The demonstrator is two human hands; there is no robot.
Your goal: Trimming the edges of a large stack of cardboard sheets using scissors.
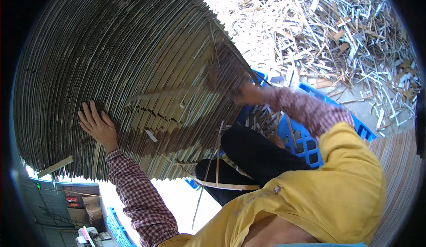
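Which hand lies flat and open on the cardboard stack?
The left hand, fingers spread and palm pressed on the stack's edge face. The right hand is at the stack's right edge, blurred, not laid flat.

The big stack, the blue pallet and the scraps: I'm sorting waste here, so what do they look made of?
Stack: corrugated cardboard sheets, matte brown, seen edge-on as thin ribbed layers; the left hand lies flat on it.
Blue pallet: likely moulded plastic, with a smooth grid of holes.
Scraps: probably cardboard offcuts, pale thin strips.

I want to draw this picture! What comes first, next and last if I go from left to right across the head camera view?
left hand → stack of cardboard sheets → right hand → blue plastic crate → pile of cardboard strips
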